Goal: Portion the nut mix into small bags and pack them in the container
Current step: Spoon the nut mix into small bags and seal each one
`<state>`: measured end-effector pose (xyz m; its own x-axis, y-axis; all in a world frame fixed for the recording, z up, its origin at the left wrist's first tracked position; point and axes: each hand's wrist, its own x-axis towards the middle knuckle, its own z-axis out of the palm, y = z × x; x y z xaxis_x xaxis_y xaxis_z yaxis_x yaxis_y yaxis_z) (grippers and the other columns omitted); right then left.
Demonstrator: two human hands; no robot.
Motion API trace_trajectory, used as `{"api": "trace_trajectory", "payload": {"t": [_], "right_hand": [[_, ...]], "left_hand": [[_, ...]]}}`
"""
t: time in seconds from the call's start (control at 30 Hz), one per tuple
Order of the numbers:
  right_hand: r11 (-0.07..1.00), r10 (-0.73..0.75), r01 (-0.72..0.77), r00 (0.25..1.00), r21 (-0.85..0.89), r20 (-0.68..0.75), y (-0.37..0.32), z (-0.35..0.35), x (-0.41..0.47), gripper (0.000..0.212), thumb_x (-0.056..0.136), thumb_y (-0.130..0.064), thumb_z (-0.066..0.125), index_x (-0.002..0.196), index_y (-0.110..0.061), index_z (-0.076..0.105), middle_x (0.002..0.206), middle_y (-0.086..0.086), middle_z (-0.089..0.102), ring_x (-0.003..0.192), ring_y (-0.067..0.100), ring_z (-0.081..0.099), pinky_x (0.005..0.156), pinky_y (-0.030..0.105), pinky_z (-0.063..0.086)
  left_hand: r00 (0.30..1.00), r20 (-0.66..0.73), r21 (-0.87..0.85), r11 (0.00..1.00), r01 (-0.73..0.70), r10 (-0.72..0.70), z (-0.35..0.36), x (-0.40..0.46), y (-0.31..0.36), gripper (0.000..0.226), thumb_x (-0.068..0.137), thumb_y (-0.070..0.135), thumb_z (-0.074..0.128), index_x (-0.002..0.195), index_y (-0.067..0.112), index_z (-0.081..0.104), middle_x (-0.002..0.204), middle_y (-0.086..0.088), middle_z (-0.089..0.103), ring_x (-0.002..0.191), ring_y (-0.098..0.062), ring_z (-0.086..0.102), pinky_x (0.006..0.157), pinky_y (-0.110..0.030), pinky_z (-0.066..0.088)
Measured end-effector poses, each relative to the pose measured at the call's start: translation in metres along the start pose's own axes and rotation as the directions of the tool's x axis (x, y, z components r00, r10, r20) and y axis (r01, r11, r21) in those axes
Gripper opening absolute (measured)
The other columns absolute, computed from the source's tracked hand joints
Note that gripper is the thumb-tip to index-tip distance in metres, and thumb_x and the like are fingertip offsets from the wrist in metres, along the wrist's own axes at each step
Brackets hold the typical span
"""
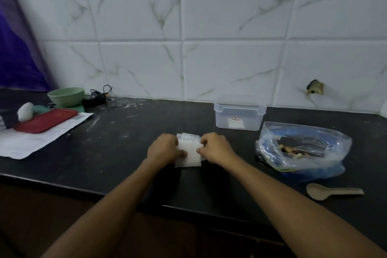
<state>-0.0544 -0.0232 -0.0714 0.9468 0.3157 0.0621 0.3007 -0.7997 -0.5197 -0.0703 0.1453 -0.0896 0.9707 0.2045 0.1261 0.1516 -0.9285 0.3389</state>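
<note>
Landmark: small bags, a pale stack flat on the counter.
Left hand: fingers pinching the stack's left edge.
Right hand: fingers pinching its right edge.
Container: behind the stack to the right, lid on.
Nut bag: right of the stack, mouth open, nuts inside.
Spoon: right of the stack, nearer the counter's front edge.

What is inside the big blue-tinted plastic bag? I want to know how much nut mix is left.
Through the big plastic bag, a small heap of pale and dark nut pieces shows near its middle. The crumpled blue-tinted folds hide the rest, so how much remains cannot be judged.
</note>
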Motion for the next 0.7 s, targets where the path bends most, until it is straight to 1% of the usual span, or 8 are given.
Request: {"api": "trace_trajectory", "payload": {"t": [0.07,0.13,0.27,0.33,0.43,0.5,0.6,0.7], "right_hand": [[0.999,0.039,-0.04,0.999,-0.034,-0.022,-0.001,0.012,0.007,0.043,0.087,-0.033,0.065,0.126,-0.018,0.056,0.122,0.009,0.061,0.107,0.027,0.061,0.091,0.042,0.052],[0.998,0.061,-0.062,0.998,-0.034,-0.026,-0.001,0.017,0.013,0.046,0.087,-0.034,0.065,0.129,-0.02,0.052,0.128,0.007,0.058,0.111,0.027,0.058,0.092,0.042,0.051],[0.998,0.066,-0.066,0.998,0.005,-0.003,0.003,0.016,0.019,0.048,0.086,-0.031,0.067,0.13,-0.023,0.051,0.129,0.006,0.057,0.111,0.025,0.058,0.092,0.042,0.05],[0.998,0.067,-0.067,0.998,0.014,-0.006,0.005,0.015,0.02,0.049,0.085,-0.03,0.069,0.131,-0.025,0.052,0.127,0.006,0.058,0.109,0.025,0.059,0.092,0.042,0.051],[0.997,0.071,-0.071,0.998,0.031,0.003,0.008,0.014,0.021,0.038,0.086,-0.028,0.069,0.122,-0.023,0.059,0.117,0.005,0.062,0.102,0.022,0.061,0.091,0.041,0.052],[0.997,0.063,-0.064,0.998,0.036,0.006,0.009,0.012,0.02,0.032,0.086,-0.028,0.068,0.117,-0.022,0.061,0.112,0.003,0.063,0.098,0.02,0.061,0.089,0.038,0.052],[0.998,0.022,-0.023,1.0,0.054,0.005,0.007,0.002,0.017,0.023,0.088,-0.026,0.067,0.11,-0.02,0.063,0.109,0.002,0.063,0.097,0.017,0.06,0.088,0.035,0.052],[0.99,-0.113,0.106,0.991,0.094,0.072,0.002,-0.02,0.01,0.019,0.093,-0.023,0.059,0.11,-0.017,0.066,0.104,0.001,0.064,0.095,0.016,0.06,0.084,0.03,0.048]], "left_hand": [[1.0,-0.03,-0.051,0.999,0.007,-0.009,0.003,-0.003,-0.001,0.04,0.076,0.043,0.076,0.106,0.02,0.062,0.108,0.001,0.058,0.096,-0.016,0.057,0.08,-0.033,0.05],[0.998,-0.064,-0.12,0.993,0.01,-0.018,0.007,-0.004,-0.002,0.036,0.077,0.039,0.077,0.103,0.021,0.059,0.109,0.001,0.054,0.095,-0.016,0.056,0.079,-0.032,0.048],[0.988,-0.152,-0.206,0.979,-0.001,-0.031,0.012,-0.005,-0.003,0.027,0.079,0.036,0.076,0.094,0.024,0.057,0.106,0.002,0.053,0.088,-0.016,0.056,0.08,-0.036,0.051],[0.975,-0.217,-0.246,0.969,-0.006,-0.049,0.011,-0.007,-0.002,0.024,0.08,0.036,0.076,0.089,0.026,0.056,0.103,0.003,0.052,0.084,-0.015,0.056,0.077,-0.035,0.052],[0.965,-0.257,-0.29,0.957,-0.017,-0.06,0.009,-0.007,-0.001,0.024,0.08,0.035,0.076,0.081,0.026,0.054,0.095,0.005,0.054,0.08,-0.013,0.056,0.068,-0.029,0.046],[0.967,-0.241,-0.341,0.94,-0.012,-0.076,0.008,-0.006,-0.001,0.024,0.08,0.034,0.077,0.078,0.024,0.055,0.089,0.003,0.06,0.077,-0.012,0.057,0.063,-0.027,0.045],[0.985,-0.15,-0.484,0.875,0.005,-0.089,-0.001,-0.007,0.0,0.018,0.083,0.028,0.075,0.083,0.015,0.061,0.08,0.001,0.064,0.074,-0.013,0.059,0.065,-0.027,0.049],[0.999,-0.038,-0.618,0.786,-0.03,0.009,-0.023,-0.01,0.005,0.015,0.086,0.022,0.072,0.085,0.01,0.063,0.077,-0.004,0.064,0.071,-0.014,0.057,0.064,-0.026,0.047]]}}
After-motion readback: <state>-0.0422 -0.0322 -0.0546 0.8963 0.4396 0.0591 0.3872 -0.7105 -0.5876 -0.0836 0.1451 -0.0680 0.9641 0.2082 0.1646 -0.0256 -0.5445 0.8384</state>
